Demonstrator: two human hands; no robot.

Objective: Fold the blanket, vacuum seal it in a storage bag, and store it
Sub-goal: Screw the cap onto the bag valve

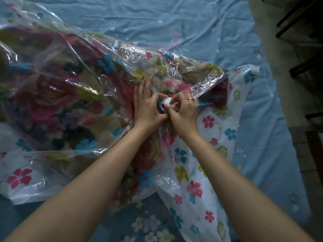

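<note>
Fingers [172, 100] of my right hand [183, 110] are curled and pinched on the small white valve cap [166, 102] of the storage bag [52, 55], with a gold ring showing on one of them. My left hand [147, 105] lies beside it on the plastic: its long fingers are stretched out flat, pressing the film down, while its thumb hooks round the near side of the valve, so both hands meet on the one fitting. Whether the cap is being turned on or off I cannot tell.

From what I see, the blanket [57, 95], a thick flowered one in dark reds and browns, is already folded and inside the clear flower-printed bag, which lies across the blue bed sheet [157, 20] and fills most of the bed. The bag looks puffy and loose, with slack wrinkles in the film, so I judge the air is not yet drawn out. The right edge of the bag trails empty and white toward the edge of the bed.

I take the step in hand to be readying the valve for suction. What comes next likely calls for a steady hold on the valve base so the soft film does not twist, then a pump or vacuum nozzle seated squarely on it; none is in view.
</note>
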